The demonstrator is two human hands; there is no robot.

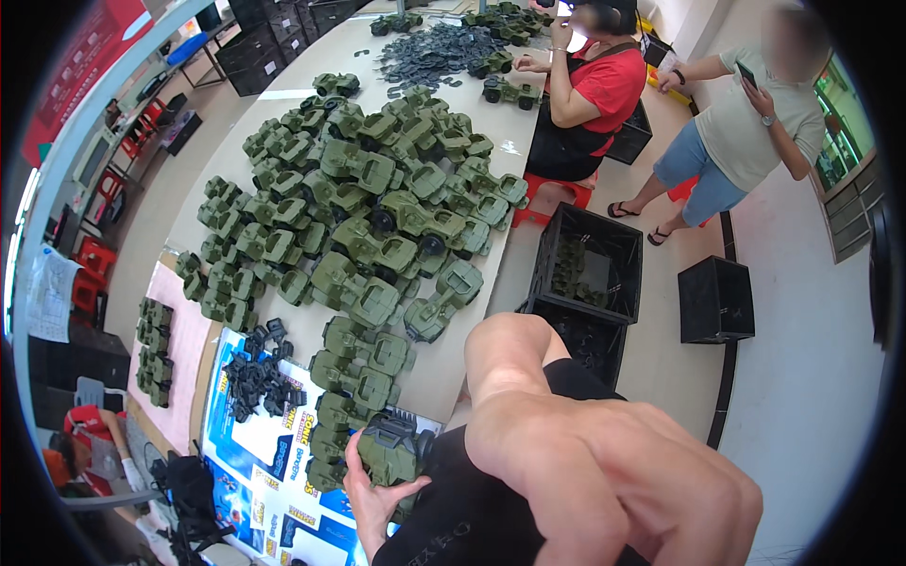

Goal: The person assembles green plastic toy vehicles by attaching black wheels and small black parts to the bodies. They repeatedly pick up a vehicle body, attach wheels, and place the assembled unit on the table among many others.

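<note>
My left hand (pixel 373 500) is closed around a green toy jeep (pixel 387 462) at the table's near edge, thumb and fingers on either side. A dark grey part (pixel 396 432) sits on top of this jeep. My right hand (pixel 613 462) looms very large close to the camera at the lower right. Its fingers look bent, but whether they hold anything is hidden. Beside the held jeep, a short row of green toy jeeps (pixel 354 382) leads toward a large heap of similar jeeps (pixel 377 198). Left of the row lies a pile of small black parts (pixel 264 373).
Loose grey parts (pixel 434 52) cover the table's far end. A person in red (pixel 604 85) sits there; another person (pixel 755 123) stands holding a phone. Black crates (pixel 590 264) stand on the floor at the table's right, near a black box (pixel 715 300). Printed sheets (pixel 283 491) cover the near tabletop.
</note>
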